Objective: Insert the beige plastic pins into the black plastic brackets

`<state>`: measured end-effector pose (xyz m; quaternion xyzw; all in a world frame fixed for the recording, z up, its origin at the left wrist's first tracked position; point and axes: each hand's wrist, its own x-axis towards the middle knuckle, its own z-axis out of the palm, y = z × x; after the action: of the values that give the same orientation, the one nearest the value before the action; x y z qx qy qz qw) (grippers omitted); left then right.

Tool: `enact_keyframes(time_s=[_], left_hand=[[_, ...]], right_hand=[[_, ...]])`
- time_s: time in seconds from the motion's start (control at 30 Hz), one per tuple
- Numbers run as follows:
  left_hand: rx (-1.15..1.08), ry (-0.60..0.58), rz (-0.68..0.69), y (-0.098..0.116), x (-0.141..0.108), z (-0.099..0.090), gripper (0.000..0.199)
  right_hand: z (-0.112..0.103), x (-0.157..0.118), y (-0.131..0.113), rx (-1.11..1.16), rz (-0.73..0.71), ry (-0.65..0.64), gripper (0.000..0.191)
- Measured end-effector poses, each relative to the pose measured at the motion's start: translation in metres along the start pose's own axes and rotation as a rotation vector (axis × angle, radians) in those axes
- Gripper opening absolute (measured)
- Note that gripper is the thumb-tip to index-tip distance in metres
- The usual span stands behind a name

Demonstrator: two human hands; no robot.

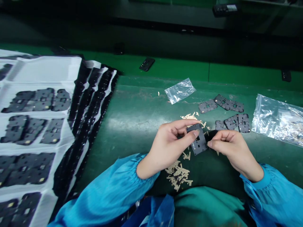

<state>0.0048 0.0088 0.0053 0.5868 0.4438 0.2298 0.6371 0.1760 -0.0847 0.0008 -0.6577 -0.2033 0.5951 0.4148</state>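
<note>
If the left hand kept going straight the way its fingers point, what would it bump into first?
The black frame, which the left hand already pinches. Just past it comes the right hand, though depth is hard to judge.

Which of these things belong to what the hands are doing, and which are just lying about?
Belonging:
left hand and right hand, both pinching a dark perforated plate
loose matching plates
pale scraps

Lying about:
small clear plastic bag
larger clear plastic bag
white tray of dark plates
black object
</note>
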Motion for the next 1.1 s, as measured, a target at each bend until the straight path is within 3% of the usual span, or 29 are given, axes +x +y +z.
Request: enact_keyframes(time_s=[0.6, 0.83, 1.1], left_hand=[[-0.008, -0.014, 0.02, 0.0013, 0.001, -0.0002, 0.029], [0.131, 0.062, 0.146, -0.0044, -0.0034, 0.0022, 0.025], [0.097, 0.068, 0.126, -0.002, -0.0008, 0.0009, 0.025]], right_hand=[[0.0007, -0.0009, 0.0, 0.008, 0.001, 0.01, 0.023], [0.0002, -0.0038, -0.0038, 0.014, 0.0, 0.007, 0.024], [0.0022, -0.0058, -0.0055, -0.011, -0.035, 0.084, 0.021]])
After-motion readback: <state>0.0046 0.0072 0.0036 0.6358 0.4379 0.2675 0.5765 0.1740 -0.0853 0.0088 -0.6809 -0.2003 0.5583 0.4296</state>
